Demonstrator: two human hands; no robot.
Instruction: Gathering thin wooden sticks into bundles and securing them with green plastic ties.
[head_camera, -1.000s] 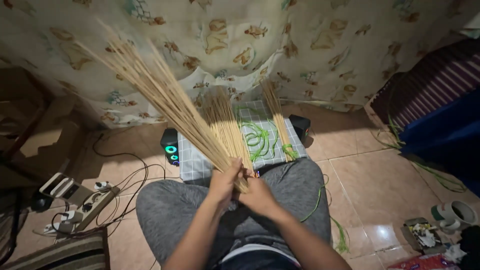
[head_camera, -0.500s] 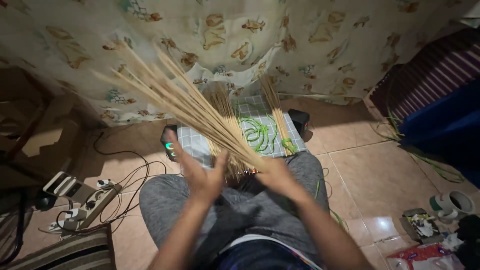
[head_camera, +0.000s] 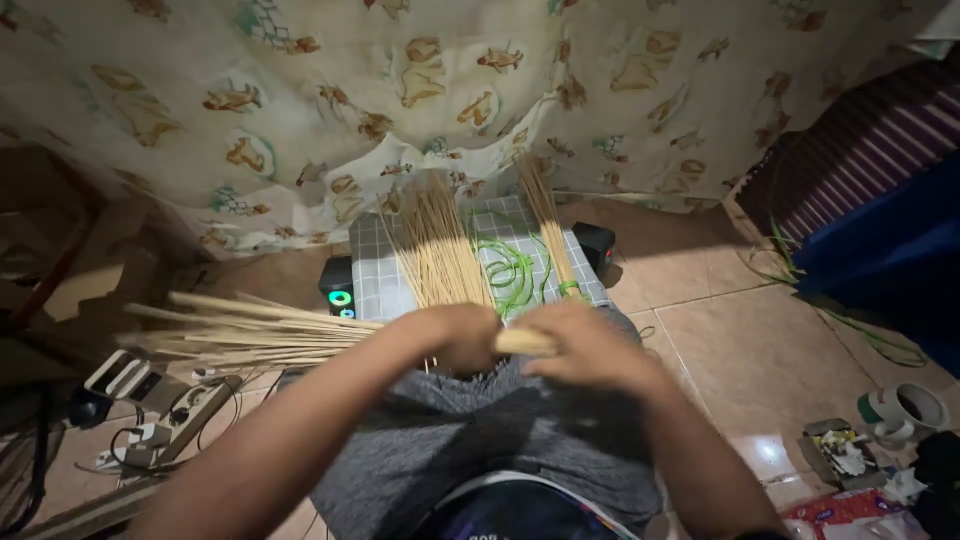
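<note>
My left hand (head_camera: 455, 335) grips a thick bundle of thin tan sticks (head_camera: 240, 330) near its butt end, holding it level so the tips fan out to the left. My right hand (head_camera: 585, 345) closes over the butt end of the same bundle, just above my grey-clad lap. Ahead, on a checked cloth (head_camera: 370, 290), lie a loose pile of sticks (head_camera: 440, 250), a smaller tied stick bundle (head_camera: 548, 225) and a tangle of green cord (head_camera: 510, 270).
A small black speaker with a green light (head_camera: 338, 290) stands left of the cloth, another speaker (head_camera: 597, 245) to its right. A power strip with cables (head_camera: 185, 405) lies at left. Tape rolls (head_camera: 915, 405) and a small tray (head_camera: 840, 455) sit at right. A patterned curtain (head_camera: 450, 90) hangs behind.
The stick bundle has swung down from pointing up and left to lying level, tips to the left. Both hands closed around its butt end after being spread half a second ago.
</note>
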